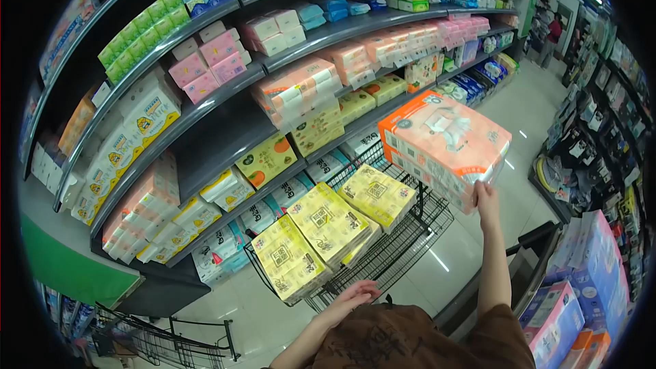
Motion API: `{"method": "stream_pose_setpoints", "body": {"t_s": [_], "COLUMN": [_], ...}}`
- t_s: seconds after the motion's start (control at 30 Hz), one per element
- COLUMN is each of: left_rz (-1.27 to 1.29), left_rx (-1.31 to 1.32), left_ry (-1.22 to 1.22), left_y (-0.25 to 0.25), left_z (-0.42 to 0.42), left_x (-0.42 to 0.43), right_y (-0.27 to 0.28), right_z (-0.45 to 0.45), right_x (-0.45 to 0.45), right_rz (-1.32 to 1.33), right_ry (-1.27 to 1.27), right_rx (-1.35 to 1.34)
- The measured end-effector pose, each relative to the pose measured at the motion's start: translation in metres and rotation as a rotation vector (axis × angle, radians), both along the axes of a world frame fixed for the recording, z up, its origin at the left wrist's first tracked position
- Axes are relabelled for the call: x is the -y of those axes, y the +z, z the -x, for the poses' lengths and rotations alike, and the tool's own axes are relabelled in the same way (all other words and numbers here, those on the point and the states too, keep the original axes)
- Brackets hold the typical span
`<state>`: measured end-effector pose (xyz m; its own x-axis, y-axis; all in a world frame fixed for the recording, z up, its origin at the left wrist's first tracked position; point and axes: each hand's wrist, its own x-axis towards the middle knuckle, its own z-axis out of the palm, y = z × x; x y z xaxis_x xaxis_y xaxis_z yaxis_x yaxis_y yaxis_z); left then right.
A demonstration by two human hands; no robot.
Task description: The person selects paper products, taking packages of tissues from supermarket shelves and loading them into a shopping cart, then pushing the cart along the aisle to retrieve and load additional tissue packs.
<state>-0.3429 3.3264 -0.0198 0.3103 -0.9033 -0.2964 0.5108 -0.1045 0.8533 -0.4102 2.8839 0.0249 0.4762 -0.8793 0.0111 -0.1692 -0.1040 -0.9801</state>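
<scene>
My right hand (486,203) grips the near corner of a large orange-and-pink tissue multipack (444,133), wrapped in clear film and held up over the far right end of a black wire shopping cart (410,236). My left hand (357,295) is at the cart's near side, close to my body, its fingers loosely stretched and nothing in them. Inside the cart lie yellow tissue multipacks: one at the left (288,260), a stack in the middle (328,222) and one at the right (377,195).
Beyond the cart, curved shelves (219,119) hold many tissue packs. Purple and pink packages (581,287) are stacked at my right. A black wire rack (164,342) stands on the floor at lower left. Farther down the aisle is a person (552,37) in a red top.
</scene>
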Motion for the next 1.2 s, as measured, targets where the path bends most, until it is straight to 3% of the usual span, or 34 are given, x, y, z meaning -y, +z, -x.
{"method": "stream_pose_setpoints", "body": {"t_s": [0.07,0.17,0.27,0.4,0.5,0.57,0.63,0.7,0.77,0.8,0.93,1.2], "left_rz": [0.012,0.000,-0.020,-0.067,-0.093,-0.101,-0.099,-0.092,-0.103,-0.081,-0.064,-0.040], "left_rx": [-0.023,-0.019,-0.026,-0.080,-0.104,-0.100,-0.070,-0.049,-0.060,-0.035,-0.029,0.005], "left_ry": [-0.017,-0.018,0.017,0.141,0.222,0.224,0.190,0.214,0.234,0.216,0.232,0.219], "left_y": [-0.004,-0.005,-0.007,-0.022,-0.023,-0.027,-0.033,-0.031,-0.030,-0.032,-0.020,-0.013], "left_z": [0.001,0.004,0.007,0.021,0.031,0.033,0.031,0.032,0.034,0.034,0.033,0.035], "left_x": [0.005,0.002,-0.008,-0.024,-0.035,-0.043,-0.043,-0.043,-0.047,-0.048,-0.049,-0.050], "right_y": [0.004,-0.011,-0.022,-0.017,-0.036,-0.015,-0.004,-0.014,-0.020,-0.021,-0.011,0.005], "right_z": [0.010,0.004,-0.010,-0.060,-0.076,-0.068,-0.052,-0.045,-0.046,-0.047,-0.033,-0.034], "right_x": [-0.003,0.043,0.084,0.038,0.021,-0.001,-0.003,0.011,0.010,0.006,0.024,0.002], "right_rz": [-0.111,0.194,-0.331,0.108,0.134,0.016,-0.291,-0.474,-0.636,-0.545,-0.870,-0.710], "right_ry": [0.083,-0.434,-0.197,-0.336,-0.288,-0.312,-0.333,-0.267,-0.014,0.014,0.334,0.264], "right_rx": [0.002,0.147,0.272,0.366,0.294,0.466,0.535,0.507,0.582,0.551,0.473,0.493]}}
